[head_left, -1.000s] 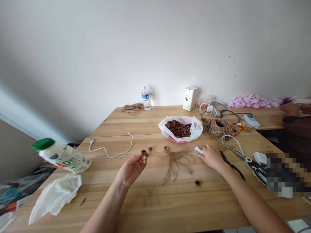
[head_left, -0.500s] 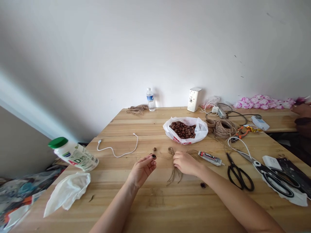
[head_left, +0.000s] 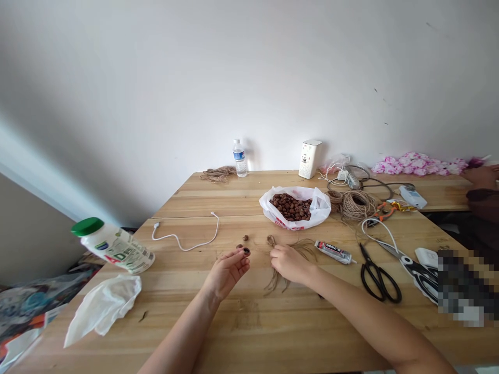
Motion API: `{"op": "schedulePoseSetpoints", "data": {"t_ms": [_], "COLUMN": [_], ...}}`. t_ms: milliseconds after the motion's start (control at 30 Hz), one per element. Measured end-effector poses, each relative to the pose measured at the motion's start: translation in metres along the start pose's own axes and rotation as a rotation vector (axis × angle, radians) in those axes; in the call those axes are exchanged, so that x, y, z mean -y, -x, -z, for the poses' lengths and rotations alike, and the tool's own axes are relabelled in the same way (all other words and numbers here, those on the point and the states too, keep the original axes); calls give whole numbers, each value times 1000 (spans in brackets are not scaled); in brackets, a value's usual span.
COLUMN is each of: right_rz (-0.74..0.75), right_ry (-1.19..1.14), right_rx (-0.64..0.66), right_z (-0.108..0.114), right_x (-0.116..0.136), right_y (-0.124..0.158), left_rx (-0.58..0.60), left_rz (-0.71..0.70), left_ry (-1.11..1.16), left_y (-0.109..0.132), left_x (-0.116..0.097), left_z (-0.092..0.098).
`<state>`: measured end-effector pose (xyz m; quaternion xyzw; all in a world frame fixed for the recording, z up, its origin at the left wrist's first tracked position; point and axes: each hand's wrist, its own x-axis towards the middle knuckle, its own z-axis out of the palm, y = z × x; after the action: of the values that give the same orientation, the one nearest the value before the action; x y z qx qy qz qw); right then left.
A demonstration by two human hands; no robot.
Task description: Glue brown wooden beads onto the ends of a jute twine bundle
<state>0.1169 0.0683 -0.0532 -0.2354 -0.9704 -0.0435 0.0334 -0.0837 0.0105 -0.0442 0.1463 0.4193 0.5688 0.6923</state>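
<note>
My left hand (head_left: 228,270) is raised palm up over the wooden table (head_left: 249,322), its fingertips pinched on a small dark brown bead (head_left: 246,252). My right hand (head_left: 287,262) rests on a bundle of jute twine strands (head_left: 300,248), fingers curled on the strands just below the knot (head_left: 270,240). Two loose beads (head_left: 242,242) lie just beyond my left fingertips. A glue tube (head_left: 334,251) lies to the right of my right hand.
A white bag of brown beads (head_left: 294,206) and a twine coil (head_left: 354,203) sit behind. Black scissors (head_left: 377,276) and bigger shears (head_left: 417,267) lie right. A white cable (head_left: 185,240), a green-capped bottle (head_left: 113,248) and a crumpled bag (head_left: 102,306) lie left. Another person's hand (head_left: 481,176) rests far right.
My right hand let go of the glue tube at the right and moved left onto the twine bundle. My left hand kept the bead pinched and barely moved.
</note>
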Motion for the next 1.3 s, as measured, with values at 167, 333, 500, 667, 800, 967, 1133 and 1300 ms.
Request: {"op": "schedulePoseSetpoints", "data": {"t_ms": [167,333,500,667,800,967,1133,1300], "right_rz": [-39,-69,-75,-95,-116,-56,19,16], "right_ry": [-83,-193,-245,-199,-105,-70,-65,-438], "right_rx": [23,-2,-11,93,140,165,85,-10], "right_z": [3,12,14,20,28,27,33,71], "right_x": [0,0,0,3,13,25,29,62], "right_y": [0,4,5,3,4,10,11,28], "left_rx": [13,22,31,37,37,38,33,16], "left_rz": [-5,-4,0,5,6,0,-1,4], "left_ry": [9,19,14,8,6,10,6,2], "left_y": [-1,-1,-1,-1,-1,-1,-1,-1], "left_x": [1,1,2,3,3,3,3,3], "left_z": [0,0,0,0,0,0,0,1]}}
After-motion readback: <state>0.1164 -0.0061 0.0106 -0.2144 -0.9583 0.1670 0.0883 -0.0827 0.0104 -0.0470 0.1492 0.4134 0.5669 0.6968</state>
